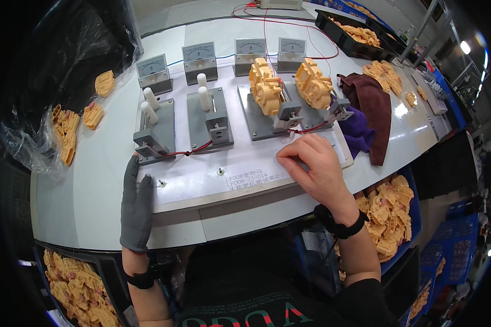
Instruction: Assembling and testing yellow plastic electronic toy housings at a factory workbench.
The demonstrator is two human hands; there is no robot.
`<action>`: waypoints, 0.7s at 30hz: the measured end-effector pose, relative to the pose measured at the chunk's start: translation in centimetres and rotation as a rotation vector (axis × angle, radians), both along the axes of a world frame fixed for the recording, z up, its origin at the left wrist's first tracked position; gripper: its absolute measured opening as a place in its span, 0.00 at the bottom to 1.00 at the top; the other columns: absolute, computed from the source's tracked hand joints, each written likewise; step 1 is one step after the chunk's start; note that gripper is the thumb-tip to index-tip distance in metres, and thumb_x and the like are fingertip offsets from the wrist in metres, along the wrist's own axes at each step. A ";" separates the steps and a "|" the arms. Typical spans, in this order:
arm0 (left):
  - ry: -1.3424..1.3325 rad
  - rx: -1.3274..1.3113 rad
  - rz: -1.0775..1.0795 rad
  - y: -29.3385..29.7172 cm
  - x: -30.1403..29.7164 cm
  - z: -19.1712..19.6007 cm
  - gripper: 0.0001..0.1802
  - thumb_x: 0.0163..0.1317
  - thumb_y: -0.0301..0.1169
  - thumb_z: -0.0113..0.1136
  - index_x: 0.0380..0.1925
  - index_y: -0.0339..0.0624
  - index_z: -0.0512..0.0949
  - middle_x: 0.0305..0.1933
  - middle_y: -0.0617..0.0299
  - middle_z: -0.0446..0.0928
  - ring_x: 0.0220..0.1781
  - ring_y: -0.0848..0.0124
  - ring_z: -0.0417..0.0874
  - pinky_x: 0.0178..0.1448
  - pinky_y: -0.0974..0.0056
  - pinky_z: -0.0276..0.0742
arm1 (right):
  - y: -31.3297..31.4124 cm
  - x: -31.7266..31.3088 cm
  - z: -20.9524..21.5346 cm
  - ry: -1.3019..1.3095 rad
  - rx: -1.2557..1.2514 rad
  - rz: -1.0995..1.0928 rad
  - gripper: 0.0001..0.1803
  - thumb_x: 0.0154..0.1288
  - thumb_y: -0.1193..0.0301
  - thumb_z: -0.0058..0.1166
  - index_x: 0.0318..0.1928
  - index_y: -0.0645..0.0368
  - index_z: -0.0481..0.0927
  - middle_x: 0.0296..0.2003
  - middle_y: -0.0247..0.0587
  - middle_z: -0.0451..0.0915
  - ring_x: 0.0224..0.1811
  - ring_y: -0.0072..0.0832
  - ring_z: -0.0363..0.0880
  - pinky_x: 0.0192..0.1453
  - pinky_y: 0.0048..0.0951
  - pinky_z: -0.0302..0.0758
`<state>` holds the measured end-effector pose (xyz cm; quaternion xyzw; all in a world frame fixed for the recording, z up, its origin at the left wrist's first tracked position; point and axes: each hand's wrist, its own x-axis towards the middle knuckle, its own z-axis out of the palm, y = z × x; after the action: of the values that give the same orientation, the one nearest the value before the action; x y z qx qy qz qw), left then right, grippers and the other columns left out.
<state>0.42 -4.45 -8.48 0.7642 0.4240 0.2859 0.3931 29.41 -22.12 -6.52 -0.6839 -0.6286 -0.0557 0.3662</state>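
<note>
My left hand [136,204], in a dark grey glove, lies at the left edge of the white test board [193,188], fingers stretched and thumb apart. Over the board's front right, my bare right hand [313,163] has its fingers curled toward the thumb; whatever may be between them is hidden. Behind it, two yellow plastic gear housings [265,90] [313,87] sit upright on grey fixtures at the right. The two left fixtures [166,128] [211,117] carry only white posts. Small toggle switches [162,183] [220,171] stick up near the board's front.
Analog meters [199,57] line the back, with red and blue wires. Brown and purple cloths [368,103] lie right of the board. Yellow parts fill a black tray [354,38], a box at lower left [79,283] and a blue crate [387,218]. Clear plastic [38,141] drapes the left.
</note>
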 end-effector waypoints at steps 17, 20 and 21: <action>-0.033 -0.024 0.011 0.0 0.2 -0.1 0.29 0.70 0.33 0.44 0.70 0.36 0.57 0.72 0.50 0.60 0.73 0.62 0.60 0.75 0.62 0.53 | -0.1 -0.1 0.1 0.010 -0.010 -0.009 0.03 0.58 0.71 0.61 0.33 0.54 0.80 0.29 0.31 0.76 0.36 0.32 0.75 0.42 0.32 0.67; -0.043 -0.033 0.007 0.0 0.1 -0.2 0.29 0.70 0.33 0.44 0.70 0.36 0.56 0.72 0.50 0.60 0.73 0.62 0.60 0.75 0.63 0.53 | -0.1 -0.1 0.0 0.014 -0.011 -0.008 0.04 0.58 0.71 0.61 0.33 0.54 0.80 0.29 0.31 0.76 0.36 0.32 0.75 0.42 0.32 0.67; -0.046 -0.035 0.005 0.1 0.1 -0.2 0.29 0.70 0.33 0.44 0.70 0.36 0.56 0.72 0.51 0.60 0.74 0.62 0.59 0.75 0.63 0.53 | -0.1 -0.1 0.0 0.016 -0.012 -0.009 0.04 0.58 0.71 0.61 0.33 0.54 0.80 0.29 0.32 0.76 0.36 0.32 0.75 0.42 0.32 0.67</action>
<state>0.51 -4.39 -8.70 0.7493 0.4215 0.2969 0.4156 29.35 -22.19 -6.50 -0.6892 -0.6230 -0.0483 0.3670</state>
